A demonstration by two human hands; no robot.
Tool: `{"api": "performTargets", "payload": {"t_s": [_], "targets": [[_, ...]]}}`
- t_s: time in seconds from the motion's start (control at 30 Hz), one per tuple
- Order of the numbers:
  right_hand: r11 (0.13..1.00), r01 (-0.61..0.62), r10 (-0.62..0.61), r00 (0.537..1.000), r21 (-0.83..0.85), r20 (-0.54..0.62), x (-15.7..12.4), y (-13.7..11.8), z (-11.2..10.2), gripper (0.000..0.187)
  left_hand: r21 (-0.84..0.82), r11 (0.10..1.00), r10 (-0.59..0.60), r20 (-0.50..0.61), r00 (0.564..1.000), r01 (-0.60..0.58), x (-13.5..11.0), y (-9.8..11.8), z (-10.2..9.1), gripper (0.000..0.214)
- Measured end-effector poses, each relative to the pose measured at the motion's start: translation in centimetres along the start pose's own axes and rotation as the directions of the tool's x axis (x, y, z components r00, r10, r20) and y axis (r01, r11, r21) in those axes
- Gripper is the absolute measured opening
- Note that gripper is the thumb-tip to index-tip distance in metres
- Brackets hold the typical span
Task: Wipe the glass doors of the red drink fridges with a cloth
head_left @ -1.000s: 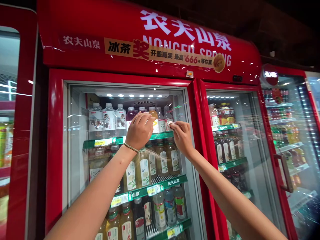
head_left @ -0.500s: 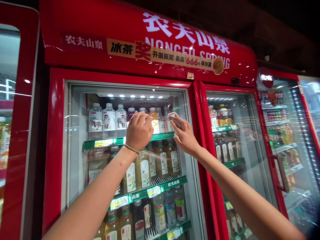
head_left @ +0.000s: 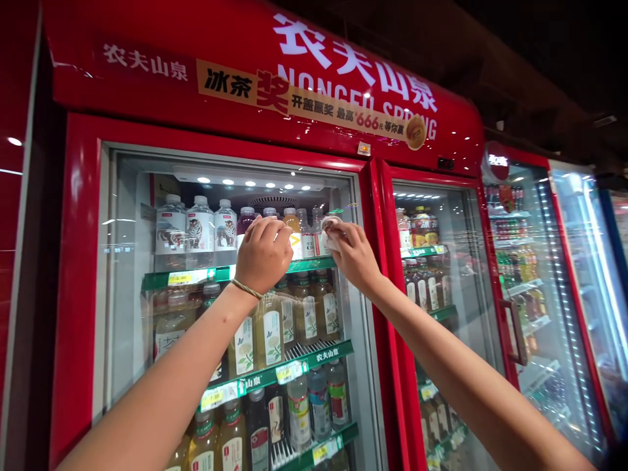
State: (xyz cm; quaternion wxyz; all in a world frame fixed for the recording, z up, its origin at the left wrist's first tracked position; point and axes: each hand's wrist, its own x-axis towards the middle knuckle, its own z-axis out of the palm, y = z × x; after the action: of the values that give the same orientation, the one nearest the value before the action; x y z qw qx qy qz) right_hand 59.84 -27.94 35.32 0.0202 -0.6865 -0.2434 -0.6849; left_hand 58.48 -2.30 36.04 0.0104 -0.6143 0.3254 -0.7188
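My right hand grips a crumpled white cloth against the glass door of a red drinks fridge, near the door's upper right. Left of it, my left hand is raised to the same glass with its fingers curled. Whatever those fingers may hold is hidden behind the hand. A thin braided band circles the left wrist. Behind the glass, white-labelled bottles stand on the top shelf, and tea bottles fill the one below.
A red frame post separates this door from a second glass door on the right. Further right, another fridge has a dark handle. A tan promotional strip runs along the red header above the doors.
The view has shifted, so the fridge sits further left. My right hand has turned slightly and more of the white cloth shows. My left hand stays at about the same spot on the glass.
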Motion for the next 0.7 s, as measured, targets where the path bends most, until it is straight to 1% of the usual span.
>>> {"api": "performTargets", "payload": {"t_s": [0.03,0.07,0.1,0.17,0.2,0.23,0.27,0.3,0.33,0.4,0.43,0.53,0.57,0.6,0.7], "targets": [[0.998,0.049,-0.049,0.999,0.032,-0.003,-0.2,-0.3,0.2,0.046,0.003,1.0,0.002,0.0,1.0,-0.002,0.0,0.0,0.0,0.023],[0.996,0.058,-0.057,0.998,0.061,-0.021,-0.2,-0.5,0.4,0.044,0.006,1.0,0.003,0.0,1.0,-0.003,0.0,0.0,0.1,0.023],[0.996,0.036,-0.031,0.998,0.083,-0.053,-0.3,-0.6,0.5,0.042,0.008,1.0,0.002,-0.001,1.0,-0.002,0.0,-0.1,0.1,0.024],[0.992,-0.069,0.082,0.988,0.103,-0.128,-0.4,-0.9,0.8,0.041,0.003,1.0,-0.003,-0.005,1.0,0.003,0.1,-0.2,0.2,0.024],[0.989,-0.102,0.118,0.982,0.108,-0.147,-0.5,-1.2,1.0,0.042,-0.003,1.0,-0.006,-0.007,1.0,0.006,0.2,-0.2,0.2,0.024],[0.989,-0.097,0.112,0.984,0.11,-0.141,-0.8,-1.7,1.1,0.046,-0.008,1.0,-0.01,-0.009,1.0,0.01,0.2,-0.3,0.2,0.024],[0.992,-0.06,0.073,0.991,0.111,-0.114,-1.0,-2.3,1.1,0.05,-0.011,1.0,-0.011,-0.011,1.0,0.011,0.2,-0.3,0.2,0.024],[0.992,0.028,-0.022,0.998,0.122,-0.051,-1.2,-2.9,1.2,0.057,-0.013,1.0,-0.012,-0.008,1.0,0.011,0.1,-0.3,0.1,0.025],[0.987,0.095,-0.096,0.995,0.13,0.003,-1.4,-3.4,1.3,0.062,-0.012,1.0,-0.01,-0.002,1.0,0.01,-0.2,-0.3,0.0,0.025],[0.981,0.145,-0.153,0.987,0.128,0.048,-1.3,-4.2,1.4,0.065,-0.007,1.0,0.0,0.024,1.0,0.0,-1.0,-0.3,-0.5,0.026],[0.984,0.133,-0.138,0.99,0.119,0.037,-1.1,-4.4,1.5,0.063,-0.004,1.0,0.008,0.042,0.999,-0.008,-1.7,-0.3,-0.9,0.027],[0.995,0.033,-0.026,0.997,0.093,-0.078,-0.3,-4.9,2.0,0.053,0.011,0.999,0.043,0.111,0.993,-0.045,-3.8,-0.9,-2.8,0.026],[0.996,0.027,-0.018,0.995,0.088,-0.102,0.0,-5.1,2.2,0.051,0.021,0.999,0.043,0.133,0.99,-0.046,-4.5,-1.4,-3.6,0.027],[0.996,0.044,-0.035,0.994,0.08,-0.107,0.3,-5.4,2.4,0.048,0.037,0.998,0.035,0.144,0.989,-0.041,-4.9,-2.0,-4.4,0.027],[0.989,0.138,-0.135,0.989,0.051,-0.06,1.6,-6.3,2.9,0.041,0.117,0.993,0.006,0.159,0.987,-0.025,-5.7,-4.2,-6.6,0.027]]}}
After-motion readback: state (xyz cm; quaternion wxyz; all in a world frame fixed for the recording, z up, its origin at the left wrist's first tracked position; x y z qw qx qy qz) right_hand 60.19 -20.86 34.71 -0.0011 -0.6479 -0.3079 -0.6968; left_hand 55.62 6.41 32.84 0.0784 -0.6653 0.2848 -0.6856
